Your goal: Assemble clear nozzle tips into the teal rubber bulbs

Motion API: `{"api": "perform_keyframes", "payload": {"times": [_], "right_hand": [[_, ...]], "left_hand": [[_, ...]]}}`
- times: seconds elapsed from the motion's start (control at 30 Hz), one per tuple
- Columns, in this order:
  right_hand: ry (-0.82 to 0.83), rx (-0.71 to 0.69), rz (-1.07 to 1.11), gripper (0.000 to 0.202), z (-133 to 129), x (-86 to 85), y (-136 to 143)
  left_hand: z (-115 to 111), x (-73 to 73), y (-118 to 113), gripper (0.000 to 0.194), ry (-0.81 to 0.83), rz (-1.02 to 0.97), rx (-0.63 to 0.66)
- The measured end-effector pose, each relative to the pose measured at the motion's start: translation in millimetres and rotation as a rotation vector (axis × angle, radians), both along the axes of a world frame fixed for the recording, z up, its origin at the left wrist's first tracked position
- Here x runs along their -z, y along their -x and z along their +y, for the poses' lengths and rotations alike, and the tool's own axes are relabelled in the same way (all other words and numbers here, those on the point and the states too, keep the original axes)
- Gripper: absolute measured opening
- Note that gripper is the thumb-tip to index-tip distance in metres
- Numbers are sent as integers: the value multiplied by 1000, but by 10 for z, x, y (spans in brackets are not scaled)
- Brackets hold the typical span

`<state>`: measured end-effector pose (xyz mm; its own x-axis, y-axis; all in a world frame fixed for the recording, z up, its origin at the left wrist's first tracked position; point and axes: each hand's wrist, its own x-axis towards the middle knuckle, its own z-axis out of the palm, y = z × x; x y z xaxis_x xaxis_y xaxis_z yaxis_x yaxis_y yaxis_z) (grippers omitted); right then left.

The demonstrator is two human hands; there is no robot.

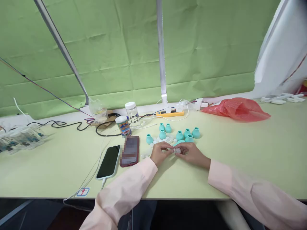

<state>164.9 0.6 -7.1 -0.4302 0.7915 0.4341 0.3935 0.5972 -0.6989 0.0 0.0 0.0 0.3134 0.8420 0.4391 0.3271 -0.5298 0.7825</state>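
Note:
Between my two hands is a small translucent white plastic piece, held just above the table. My left hand pinches its left end with thumb and fingers. On the other side, my right hand grips the same piece, fingers closed around it. What kind of part it is cannot be made out. Right behind my hands lie several loose white pieces. Around these stand several turquoise vase-shaped caps, open at the top; one turquoise piece is partly hidden by my right hand.
Left of my hands lie a phone in a dark red case and a charging phone. Behind them are a printed canister and a clear jar. A yellow power strip and red plastic bag lie along the back.

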Motion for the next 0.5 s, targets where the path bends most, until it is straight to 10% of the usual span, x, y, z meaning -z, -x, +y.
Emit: {"api": "perform_keyframes", "payload": {"times": [0.5], "right_hand": [[56,-29,112,18,-65,-59,29]], "left_hand": [[-36,-64,0,15,-102,89,-54]]}}
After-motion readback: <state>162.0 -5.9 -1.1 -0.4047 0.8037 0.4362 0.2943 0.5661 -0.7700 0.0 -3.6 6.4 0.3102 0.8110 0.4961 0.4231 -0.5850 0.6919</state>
